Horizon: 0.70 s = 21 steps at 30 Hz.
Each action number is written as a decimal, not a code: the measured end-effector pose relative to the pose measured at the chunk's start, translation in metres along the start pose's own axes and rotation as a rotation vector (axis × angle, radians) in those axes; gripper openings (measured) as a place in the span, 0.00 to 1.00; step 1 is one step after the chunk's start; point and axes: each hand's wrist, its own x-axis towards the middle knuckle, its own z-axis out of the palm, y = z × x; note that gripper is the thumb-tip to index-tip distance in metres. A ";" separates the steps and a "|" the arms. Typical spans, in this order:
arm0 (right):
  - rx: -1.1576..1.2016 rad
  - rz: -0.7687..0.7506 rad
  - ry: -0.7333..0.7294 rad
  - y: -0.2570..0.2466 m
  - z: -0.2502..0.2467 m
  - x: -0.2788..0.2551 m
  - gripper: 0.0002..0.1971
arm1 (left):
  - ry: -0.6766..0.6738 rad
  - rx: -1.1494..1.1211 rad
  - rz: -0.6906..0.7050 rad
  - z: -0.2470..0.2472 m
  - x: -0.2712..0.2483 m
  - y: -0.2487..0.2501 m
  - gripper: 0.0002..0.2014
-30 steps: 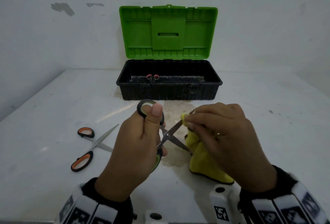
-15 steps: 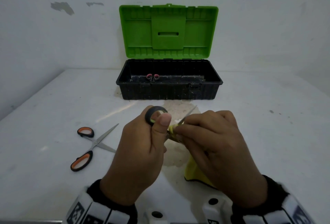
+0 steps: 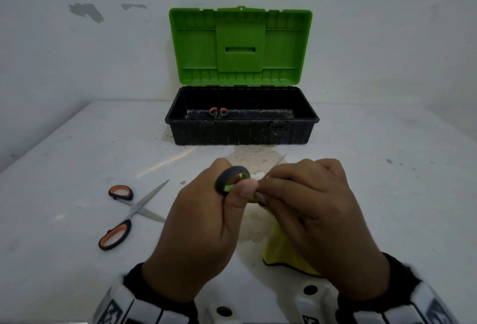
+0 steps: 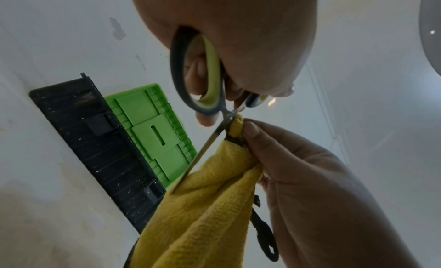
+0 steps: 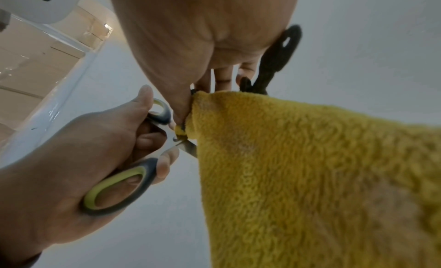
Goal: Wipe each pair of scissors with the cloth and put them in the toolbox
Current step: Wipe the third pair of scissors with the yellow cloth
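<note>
Gripping the green-and-grey scissors by the handles, the left hand has its fingers curled through the lower loop and its thumb by the upper one. The right hand pinches a yellow cloth against the blades just past the pivot; the rest of the cloth hangs down below the hand. One blade tip pokes out beyond the right knuckles. Both hands are held above a white counter. An orange-handled pair of scissors lies open on the counter to the left. Farther back stands the black toolbox, its green lid raised, with pink-handled scissors inside.
</note>
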 end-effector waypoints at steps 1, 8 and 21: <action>-0.003 0.005 0.006 0.001 -0.001 0.000 0.10 | -0.006 0.008 0.009 -0.001 0.000 0.000 0.25; 0.005 0.079 0.024 0.018 -0.006 0.004 0.08 | -0.035 0.042 -0.003 -0.002 -0.004 -0.002 0.21; 0.171 0.324 0.142 0.037 -0.026 0.013 0.05 | 0.104 -0.393 -0.480 0.001 -0.004 0.002 0.33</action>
